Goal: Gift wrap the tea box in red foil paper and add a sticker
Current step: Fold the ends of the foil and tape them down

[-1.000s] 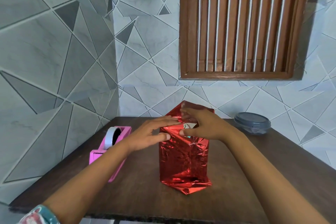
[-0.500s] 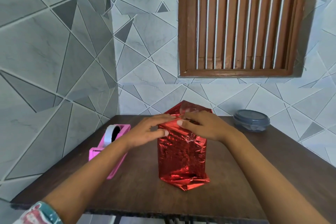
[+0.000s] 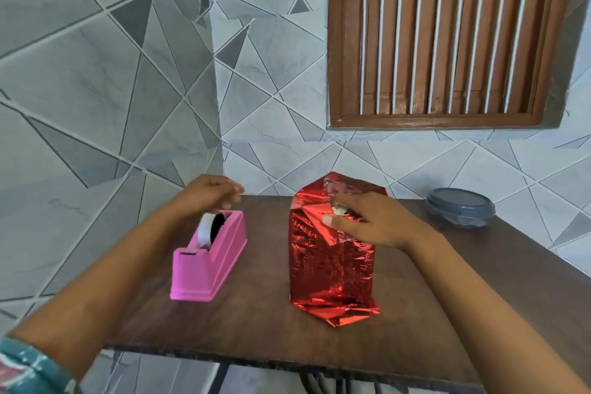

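Risk noted: the top fold of the red foil paper [image 3: 311, 214] was pinned by one hand only. The springy foil could reopen, or the upright tea box [image 3: 329, 265] be tipped, if pressure slipped while tape was sought. The box was placed right of the pink tape dispenser [image 3: 208, 262], near but apart. The fold was gripped by the right hand [image 3: 367, 222], thumb in front, fingers bent over it. The left hand [image 3: 208, 193] was held above the dispenser's roll, fingers curled (blurred; any hold on tape undetermined).

Dark brown wooden worktop [image 3: 262, 313] set in a tiled corner, pink tape dispenser [image 3: 208, 262] on its left side, red foil-wrapped tea box [image 3: 329, 272] standing upright near the middle, grey lidded container [image 3: 460, 208] at the far right by the wall, all apart.
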Demonstrator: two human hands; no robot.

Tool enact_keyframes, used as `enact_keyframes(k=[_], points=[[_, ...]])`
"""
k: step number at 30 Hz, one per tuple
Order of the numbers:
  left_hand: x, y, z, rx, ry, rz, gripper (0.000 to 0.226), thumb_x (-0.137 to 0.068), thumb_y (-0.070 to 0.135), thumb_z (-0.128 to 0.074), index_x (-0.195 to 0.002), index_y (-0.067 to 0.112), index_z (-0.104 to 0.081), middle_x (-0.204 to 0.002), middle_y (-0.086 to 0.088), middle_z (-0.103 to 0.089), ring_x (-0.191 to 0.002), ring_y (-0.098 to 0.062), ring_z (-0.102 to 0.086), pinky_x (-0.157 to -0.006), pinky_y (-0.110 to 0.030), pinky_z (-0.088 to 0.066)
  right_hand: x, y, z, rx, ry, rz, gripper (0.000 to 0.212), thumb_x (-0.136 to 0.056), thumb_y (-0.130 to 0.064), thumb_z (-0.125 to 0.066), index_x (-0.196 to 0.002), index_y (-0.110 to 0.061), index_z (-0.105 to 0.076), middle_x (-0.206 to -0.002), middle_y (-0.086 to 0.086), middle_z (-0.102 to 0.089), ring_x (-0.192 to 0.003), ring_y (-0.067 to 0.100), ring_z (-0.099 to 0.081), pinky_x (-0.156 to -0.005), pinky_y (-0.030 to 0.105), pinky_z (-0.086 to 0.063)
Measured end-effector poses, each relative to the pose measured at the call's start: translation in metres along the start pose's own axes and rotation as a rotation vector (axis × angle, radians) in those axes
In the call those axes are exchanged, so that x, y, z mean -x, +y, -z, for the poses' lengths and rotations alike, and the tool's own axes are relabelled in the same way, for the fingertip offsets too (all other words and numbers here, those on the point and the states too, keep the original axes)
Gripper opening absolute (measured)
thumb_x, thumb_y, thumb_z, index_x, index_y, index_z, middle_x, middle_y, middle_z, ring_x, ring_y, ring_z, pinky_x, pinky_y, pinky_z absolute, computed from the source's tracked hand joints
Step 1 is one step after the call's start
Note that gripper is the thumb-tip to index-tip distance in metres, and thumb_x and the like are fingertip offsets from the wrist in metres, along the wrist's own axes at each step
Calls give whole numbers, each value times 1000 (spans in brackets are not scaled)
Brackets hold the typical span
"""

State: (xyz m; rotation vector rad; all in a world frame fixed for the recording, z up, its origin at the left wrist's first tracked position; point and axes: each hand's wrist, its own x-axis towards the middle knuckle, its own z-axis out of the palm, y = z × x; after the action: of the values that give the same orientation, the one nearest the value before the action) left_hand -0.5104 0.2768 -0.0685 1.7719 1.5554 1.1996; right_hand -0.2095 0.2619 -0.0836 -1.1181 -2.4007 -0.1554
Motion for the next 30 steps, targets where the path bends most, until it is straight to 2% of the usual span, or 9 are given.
enact_keyframes(k=[2,5,8,10,14,20,22,27,30], points=[[3,-11,20,-170,-19,194,15,-92,16,-54,-93,6,-66,-83,-8,-63,-67,-17,-51,-58,-22,-39,-1,1,-2,-2,14,0,53,-73,-77,-26,-91,-34,-51,-88,-7,-65,-80,13,-57,-65,27,-37],[11,-30,34,-258,40,404,14,-89,13,-57,-82,2,-62,-79,-12,-58,-63,-19,-50,-54,-23,-40,0,2,-3,-27,30,17,60,-69,-79,-22,-98,-36,-54,-100,-8,-66,-92,15,-60,-68,26,-37],[21,-44,34,-252,79,533,15,-89,16,-58,-83,3,-58,-82,-12,-57,-66,-19,-53,-53,-25,-46,0,1,-2,-22,21,26,48,-75,-73,-30,-99,-38,-52,-106,-7,-65,-97,16,-60,-70,25,-33],[25,-49,30,-203,66,578,14,-91,16,-56,-87,3,-57,-82,-11,-55,-64,-18,-53,-52,-25,-46,0,0,-2,-21,20,25,41,-81,-68,-35,-101,-37,-53,-108,-6,-65,-98,16,-59,-70,25,-34],[25,-53,19,-125,61,628,12,-93,16,-52,-95,4,-54,-81,-8,-52,-67,-17,-50,-55,-26,-47,-1,2,-4,7,22,-7,46,-87,-65,-40,-117,-35,-55,-115,-5,-65,-104,18,-59,-77,28,-42],[25,-49,18,-81,48,714,18,-92,15,-54,-105,2,-53,-83,-10,-51,-67,-17,-52,-54,-24,-50,-3,3,-7,-12,32,-8,55,-79,-76,-33,-109,-35,-56,-107,-6,-66,-99,18,-60,-75,28,-42],[25,-48,20,-55,51,740,21,-90,16,-58,-103,0,-54,-84,-11,-52,-68,-19,-54,-52,-25,-52,-3,4,-8,-6,33,-18,59,-78,-76,-31,-111,-34,-55,-107,-4,-66,-98,19,-60,-76,29,-43],[29,-43,15,-83,-4,791,20,-87,18,-65,-85,1,-57,-83,-10,-53,-71,-22,-53,-60,-28,-50,-2,3,-8,-1,34,-26,65,-75,-73,-28,-119,-34,-54,-113,-4,-66,-104,19,-60,-81,30,-45],[35,-38,13,-95,-32,797,18,-91,18,-60,-93,0,-56,-84,-12,-55,-72,-27,-55,-62,-35,-52,-1,3,-9,4,33,-35,67,-73,-75,-26,-120,-35,-53,-113,-5,-65,-105,19,-59,-77,29,-42]])
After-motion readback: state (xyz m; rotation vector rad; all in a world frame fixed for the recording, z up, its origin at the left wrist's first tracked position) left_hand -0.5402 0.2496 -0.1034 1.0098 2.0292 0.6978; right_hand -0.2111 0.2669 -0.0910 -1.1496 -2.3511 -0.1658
